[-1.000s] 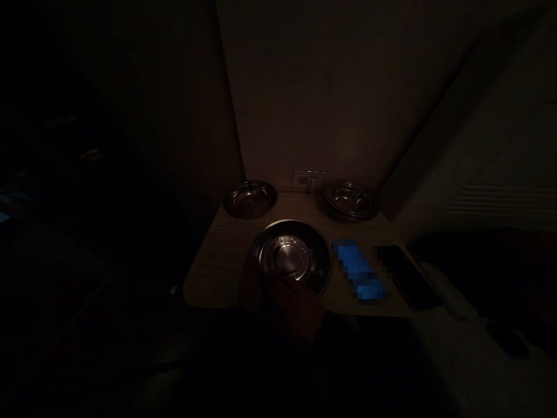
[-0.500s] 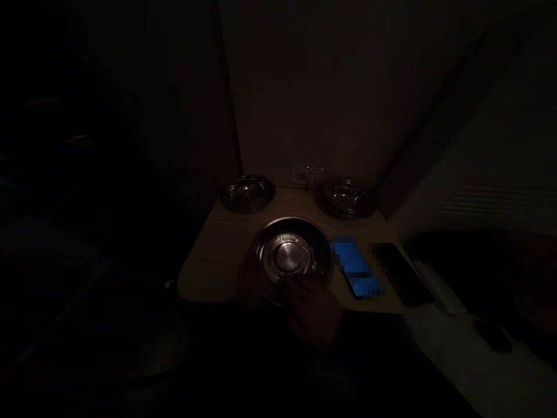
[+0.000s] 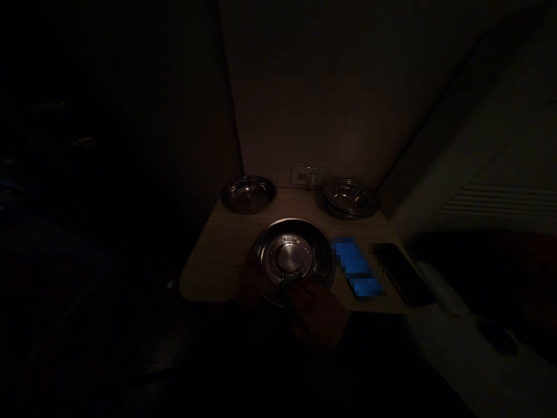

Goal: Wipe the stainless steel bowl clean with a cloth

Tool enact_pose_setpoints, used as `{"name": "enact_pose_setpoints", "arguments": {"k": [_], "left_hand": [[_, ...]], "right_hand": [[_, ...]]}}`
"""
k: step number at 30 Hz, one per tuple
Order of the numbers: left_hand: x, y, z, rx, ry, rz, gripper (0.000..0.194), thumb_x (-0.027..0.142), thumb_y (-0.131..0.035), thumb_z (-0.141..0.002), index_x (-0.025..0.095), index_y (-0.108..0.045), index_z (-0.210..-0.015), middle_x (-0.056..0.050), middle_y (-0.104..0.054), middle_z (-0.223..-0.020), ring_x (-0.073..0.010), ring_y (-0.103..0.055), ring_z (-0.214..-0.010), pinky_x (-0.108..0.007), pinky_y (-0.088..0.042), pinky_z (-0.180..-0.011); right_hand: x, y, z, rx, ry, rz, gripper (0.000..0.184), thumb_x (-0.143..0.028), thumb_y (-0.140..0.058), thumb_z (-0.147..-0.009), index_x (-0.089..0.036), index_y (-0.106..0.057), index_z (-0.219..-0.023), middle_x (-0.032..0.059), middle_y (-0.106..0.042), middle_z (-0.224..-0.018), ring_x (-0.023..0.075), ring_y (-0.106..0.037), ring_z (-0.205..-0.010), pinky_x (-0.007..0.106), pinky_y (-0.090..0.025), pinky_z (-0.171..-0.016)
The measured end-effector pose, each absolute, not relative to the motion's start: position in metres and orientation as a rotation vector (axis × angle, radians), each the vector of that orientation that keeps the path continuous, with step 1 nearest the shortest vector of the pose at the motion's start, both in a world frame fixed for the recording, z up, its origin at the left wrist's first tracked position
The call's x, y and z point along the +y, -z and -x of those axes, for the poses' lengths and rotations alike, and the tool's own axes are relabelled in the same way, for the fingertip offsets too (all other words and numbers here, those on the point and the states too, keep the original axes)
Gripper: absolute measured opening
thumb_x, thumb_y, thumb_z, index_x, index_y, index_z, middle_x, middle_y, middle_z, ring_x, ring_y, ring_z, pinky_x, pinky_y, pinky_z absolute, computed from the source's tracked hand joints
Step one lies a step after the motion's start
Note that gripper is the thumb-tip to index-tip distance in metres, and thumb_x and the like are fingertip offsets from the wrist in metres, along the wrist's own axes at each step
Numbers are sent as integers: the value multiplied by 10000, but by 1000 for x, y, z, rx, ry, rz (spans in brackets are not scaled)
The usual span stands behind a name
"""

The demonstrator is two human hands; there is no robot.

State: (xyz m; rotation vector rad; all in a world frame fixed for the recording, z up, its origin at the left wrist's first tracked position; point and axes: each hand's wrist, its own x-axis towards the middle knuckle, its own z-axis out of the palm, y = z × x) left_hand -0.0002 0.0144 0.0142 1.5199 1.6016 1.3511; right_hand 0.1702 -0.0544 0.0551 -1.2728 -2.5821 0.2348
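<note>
A shiny round metal bowl (image 3: pixel 289 255) sits on the small wooden table, close to its front edge. My left hand (image 3: pixel 250 283) grips the bowl's left rim; most of its fingers are lost in the dark. Reaching over the near rim, my right hand (image 3: pixel 319 310) has its fingers bent down into the bowl. A small dark item (image 3: pixel 288 283) shows under those fingertips against the inner wall; it is too dim to name.
Another metal bowl (image 3: pixel 249 194) stands at the table's back left, and stacked metal bowls (image 3: pixel 349 198) at the back right. A lit phone (image 3: pixel 357 268) and a dark phone-like slab (image 3: pixel 411 278) lie on the right of the table (image 3: pixel 209 267). A socket (image 3: pixel 308 175) is on the wall.
My right hand has shifted to the right along the near side of the bowl, together with the dark item. My left hand stays at the left rim. The view has moved slightly.
</note>
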Motion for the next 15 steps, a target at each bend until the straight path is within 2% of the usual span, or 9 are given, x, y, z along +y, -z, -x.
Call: {"name": "enact_pose_setpoints", "arguments": {"k": [3, 10, 15], "left_hand": [[15, -9, 1, 1634, -1381, -1477, 366, 252, -425, -855, 172, -574, -1180, -80, -628, -1193, -242, -562, -1128, -378, -384, -1041], [22, -1, 5, 1600, -1420, -1300, 383, 293, -328, -905, 183, -583, -1169, -73, -629, -1185, -228, -547, -1157, -367, -384, -1044], [22, -7, 5, 1552, -1389, -1435, 390, 250, -499, -813, 181, -572, -1190, -67, -605, -1234, -250, -524, -1181, -367, -356, -1065]], "right_hand": [[-52, -54, -157, -2552, -287, 1304, 507, -240, -538, -745, -117, -525, -1237, 111, -553, -1272, 296, -463, -1123, 439, -392, -954], [-43, -53, -130, -2471, -339, 1295, 517, -276, -518, -782, -121, -488, -1275, 110, -519, -1314, 289, -458, -1153, 420, -410, -943], [-51, -49, -152, -2471, -309, 1274, 507, -245, -523, -764, -119, -506, -1255, 115, -568, -1247, 282, -473, -1120, 425, -401, -943]]}}
